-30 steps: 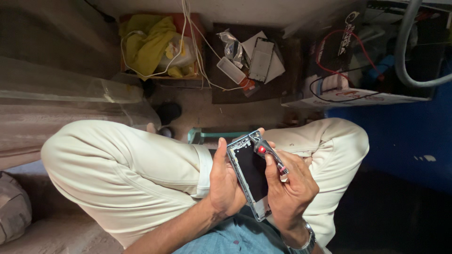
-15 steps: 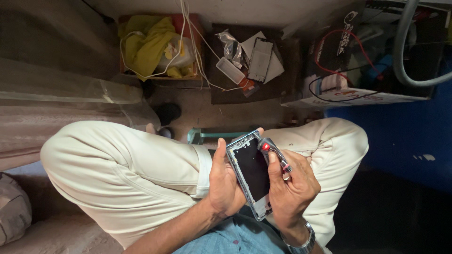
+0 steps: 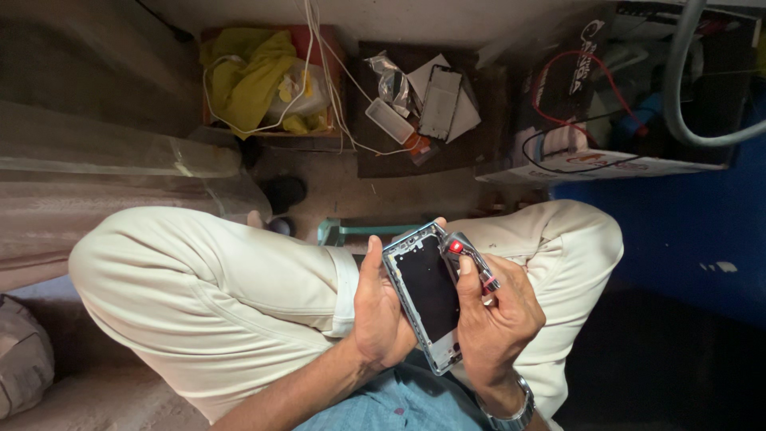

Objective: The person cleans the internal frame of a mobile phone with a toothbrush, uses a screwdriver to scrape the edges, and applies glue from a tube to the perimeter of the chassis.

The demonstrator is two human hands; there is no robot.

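Note:
I sit cross-legged in cream trousers and hold an opened phone frame (image 3: 423, 299), dark inside with a silvery rim, over my lap. My left hand (image 3: 379, 311) grips its left edge from behind. My right hand (image 3: 495, 319) steadies the right edge and also holds a small metal tool with a red tip (image 3: 471, 257), which lies along the frame's upper right corner. A watch sits on my right wrist.
On the floor ahead lie a dark mat with phone parts, a white block and plastic wrap (image 3: 423, 108), a box with yellow cloth and white cable (image 3: 263, 76), and a cardboard box of wires (image 3: 606, 112). A small green stool (image 3: 351, 231) stands by my knees.
The red-tipped tool has shifted a little upward and to the right along the frame's upper corner. Both hands keep their hold on the phone frame.

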